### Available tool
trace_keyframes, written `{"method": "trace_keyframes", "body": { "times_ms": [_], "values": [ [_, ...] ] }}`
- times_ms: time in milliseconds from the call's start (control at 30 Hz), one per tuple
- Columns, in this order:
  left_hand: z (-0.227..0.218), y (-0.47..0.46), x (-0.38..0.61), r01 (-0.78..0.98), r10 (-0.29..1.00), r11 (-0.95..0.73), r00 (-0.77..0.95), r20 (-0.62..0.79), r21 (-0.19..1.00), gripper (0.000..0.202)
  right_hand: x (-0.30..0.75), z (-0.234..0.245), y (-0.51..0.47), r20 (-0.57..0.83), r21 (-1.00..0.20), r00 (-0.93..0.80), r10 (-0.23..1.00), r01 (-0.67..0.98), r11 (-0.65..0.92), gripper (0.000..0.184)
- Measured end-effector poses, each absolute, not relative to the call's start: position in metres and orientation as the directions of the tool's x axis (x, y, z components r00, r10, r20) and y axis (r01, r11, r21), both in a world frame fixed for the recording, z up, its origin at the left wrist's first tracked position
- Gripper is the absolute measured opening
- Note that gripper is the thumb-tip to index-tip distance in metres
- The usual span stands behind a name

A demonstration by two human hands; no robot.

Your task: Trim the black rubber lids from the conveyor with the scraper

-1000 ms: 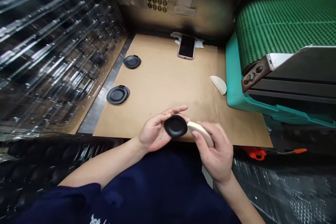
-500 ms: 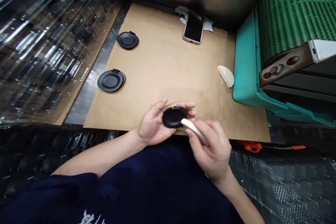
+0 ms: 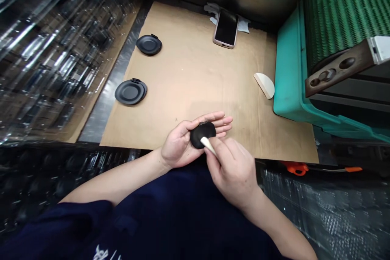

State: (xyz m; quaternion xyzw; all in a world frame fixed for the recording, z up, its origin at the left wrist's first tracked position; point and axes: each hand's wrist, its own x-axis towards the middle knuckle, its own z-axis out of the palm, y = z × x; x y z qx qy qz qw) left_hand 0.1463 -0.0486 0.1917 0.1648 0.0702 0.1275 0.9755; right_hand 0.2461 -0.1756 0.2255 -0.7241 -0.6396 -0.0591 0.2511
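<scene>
Off to the left of the left hand, a big stack of clear trays point(image 3: 45, 48) fills that whole side, glinting. Off to the right of the right hand and further out runs the green belt point(image 3: 344, 8), sitting in a teal frame point(image 3: 289, 89) whose corner comes down onto the surface point(image 3: 198, 73). That surface is brown and stretches away ahead of both hands.

Now the hands, close together at the near edge. The left hand point(image 3: 179, 146) lies palm up, fingers stretched flat, cradling a black disc point(image 3: 202, 133) across the fingers with the thumb at its side. The right hand point(image 3: 231, 170) comes in just beside it, fingers curled tight around a cream stick point(image 3: 208, 145). The tip of that stick touches the disc's near rim.

Straight ahead of the hands, well apart at the far edge, a phone point(image 3: 226, 28) lies face up, dark screen. Ahead and left of the left hand sits the near lid point(image 3: 131, 92), black and round; it looks like a small stack, though I cannot tell how many. Beyond it, further out, the far lid point(image 3: 149, 44), same shape. Ahead and right of the right hand, just beside the frame, lies a cream wedge point(image 3: 264, 85). Right of the right hand, below the surface edge, an orange tool point(image 3: 294, 167) pokes out.
</scene>
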Motion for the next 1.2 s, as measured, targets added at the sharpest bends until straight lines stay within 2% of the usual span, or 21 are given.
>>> {"method": "trace_keyframes", "body": {
  "times_ms": [100, 200, 267, 367, 433, 533, 700, 833, 1000, 1133, 1200],
  "values": [
    [0.191, -0.049, 0.147, -0.23, 0.282, 0.904, 0.954, -0.1, 0.36, 0.054, 0.245, 0.223, -0.173, 0.423, -0.322, 0.162, 0.892, 0.946, -0.018, 0.018],
    [0.191, -0.049, 0.147, -0.21, 0.272, 0.9, 0.956, -0.113, 0.382, 0.052, 0.249, 0.22, -0.169, 0.443, -0.333, 0.234, 0.866, 0.939, -0.083, 0.019],
    [0.191, -0.049, 0.147, -0.225, 0.291, 0.891, 0.95, -0.115, 0.394, 0.05, 0.249, 0.22, -0.169, 0.415, -0.38, 0.259, 0.872, 0.92, -0.092, 0.019],
    [0.195, -0.049, 0.148, -0.253, 0.323, 0.874, 0.94, -0.108, 0.414, 0.049, 0.243, 0.219, -0.169, 0.399, -0.478, 0.214, 0.892, 0.879, 0.003, 0.018],
    [0.197, -0.049, 0.149, -0.239, 0.316, 0.866, 0.942, -0.11, 0.439, 0.05, 0.24, 0.218, -0.167, 0.44, -0.504, 0.206, 0.874, 0.862, 0.05, 0.018],
    [0.198, -0.048, 0.149, -0.197, 0.28, 0.874, 0.951, -0.13, 0.445, 0.055, 0.239, 0.217, -0.164, 0.478, -0.516, 0.229, 0.848, 0.854, 0.06, 0.02],
    [0.196, -0.047, 0.147, -0.163, 0.241, 0.893, 0.961, -0.139, 0.42, 0.067, 0.245, 0.219, -0.163, 0.471, -0.473, 0.109, 0.875, 0.869, 0.147, 0.018],
    [0.196, -0.047, 0.147, -0.134, 0.212, 0.901, 0.966, -0.149, 0.414, 0.07, 0.247, 0.218, -0.163, 0.515, -0.462, 0.158, 0.842, 0.879, 0.117, 0.019],
    [0.197, -0.047, 0.146, -0.128, 0.208, 0.893, 0.967, -0.144, 0.431, 0.077, 0.247, 0.218, -0.164, 0.478, -0.469, 0.064, 0.876, 0.862, 0.193, 0.02],
    [0.197, -0.046, 0.145, -0.096, 0.181, 0.897, 0.97, -0.162, 0.431, 0.075, 0.249, 0.217, -0.16, 0.507, -0.484, 0.157, 0.847, 0.866, 0.13, 0.021],
    [0.197, -0.046, 0.146, -0.104, 0.198, 0.897, 0.964, -0.179, 0.43, 0.075, 0.247, 0.217, -0.161, 0.512, -0.484, 0.136, 0.848, 0.861, 0.154, 0.02]
  ]
}}
